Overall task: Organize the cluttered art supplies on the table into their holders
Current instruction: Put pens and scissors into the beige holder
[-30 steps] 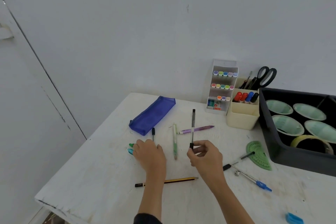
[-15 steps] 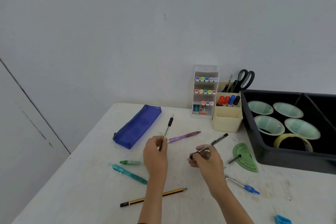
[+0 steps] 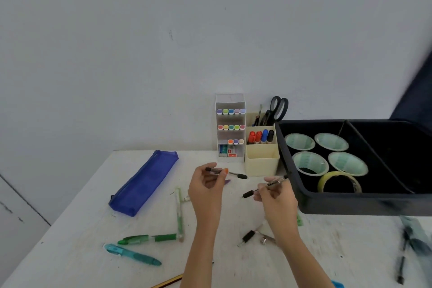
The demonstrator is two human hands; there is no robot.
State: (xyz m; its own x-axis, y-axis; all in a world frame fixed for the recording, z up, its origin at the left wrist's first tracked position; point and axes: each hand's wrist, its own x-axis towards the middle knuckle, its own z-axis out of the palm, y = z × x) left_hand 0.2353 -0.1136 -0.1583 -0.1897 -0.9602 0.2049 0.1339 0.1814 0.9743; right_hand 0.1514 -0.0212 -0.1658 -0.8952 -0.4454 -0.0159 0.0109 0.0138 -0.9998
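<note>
My left hand (image 3: 205, 184) pinches a black-tipped pen (image 3: 236, 174) above the table, its tip pointing right. In my right hand (image 3: 273, 196) a second black pen (image 3: 248, 193) is held at a slant, just in front of the cream pen holder (image 3: 261, 161). On the white table (image 3: 70, 241) lie a light green pen (image 3: 179, 213), a green marker (image 3: 149, 238) and a teal pen (image 3: 133, 254). A purple pen (image 3: 227, 181) peeks out behind my left hand. Near my right wrist rests a compass (image 3: 254, 236).
A blue pencil case (image 3: 145, 182) lies at the left. A white marker rack (image 3: 230, 128) and scissors (image 3: 278, 107) stand at the back wall. The black tray (image 3: 350, 206) with several tape rolls fills the right. A pencil (image 3: 168, 283) and a black pen (image 3: 401, 264) lie near the front edge.
Both hands have lifted their pens and carried them right, toward the cream holder. The left pen now lies level instead of pointing up. The camera view has shifted left and down.
</note>
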